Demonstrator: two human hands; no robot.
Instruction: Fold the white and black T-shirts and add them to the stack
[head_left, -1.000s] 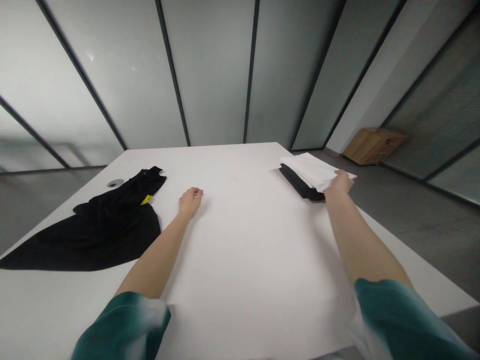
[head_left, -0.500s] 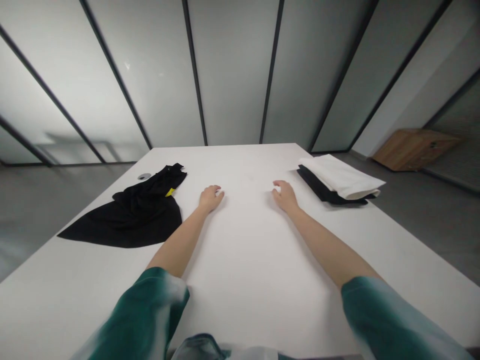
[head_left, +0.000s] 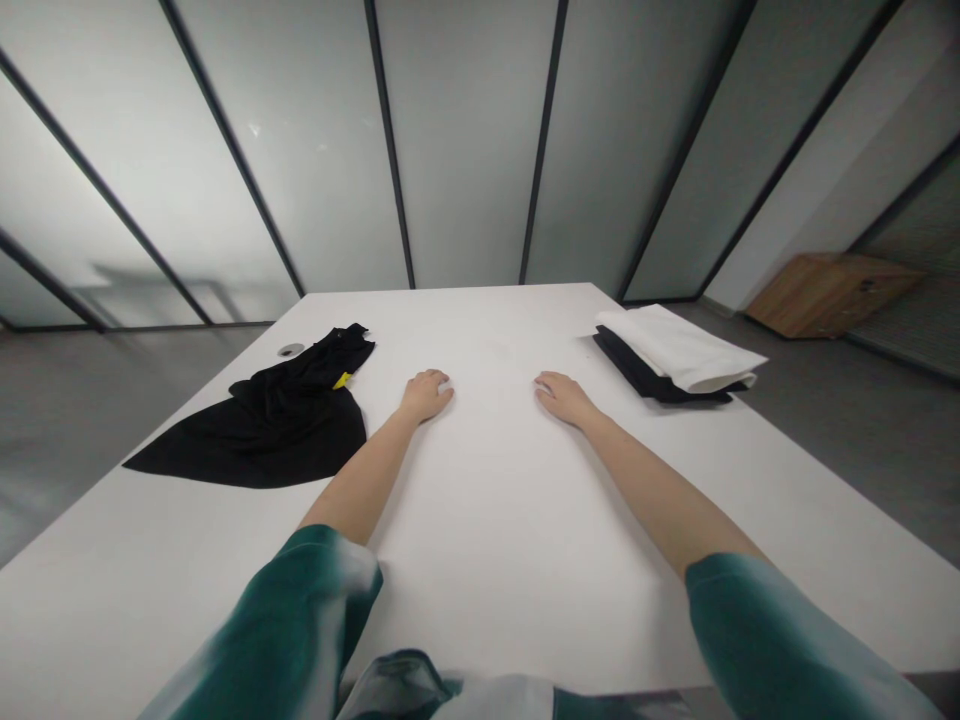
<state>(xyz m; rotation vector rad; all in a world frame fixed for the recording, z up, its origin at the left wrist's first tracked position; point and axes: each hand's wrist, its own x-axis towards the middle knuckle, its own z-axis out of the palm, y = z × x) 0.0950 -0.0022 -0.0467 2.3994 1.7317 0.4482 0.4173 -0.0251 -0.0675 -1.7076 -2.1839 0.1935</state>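
Observation:
My left hand (head_left: 426,396) rests on the white table (head_left: 480,540), palm down, thumb apart from the loosely bent fingers, holding nothing. To its left lies a crumpled black garment (head_left: 285,430) with a small yellow patch (head_left: 343,380); the hand is apart from it, though my forearm passes by its edge. My right hand (head_left: 564,397) also lies on the tabletop with its fingers stretched inward and nothing in it. Right of that hand sits a folded white cloth (head_left: 679,345) on top of a folded black cloth (head_left: 637,370).
A round grey disc (head_left: 291,350) is set near the table's left edge, beside the black garment. Beyond the table stand frosted glass panels (head_left: 465,150) with dark frames. A wooden cabinet (head_left: 825,295) is on the floor at the right.
My right hand has lowered and turned flatter, shifting slightly inward. My left hand has moved slightly to the right. The cloths lie as before.

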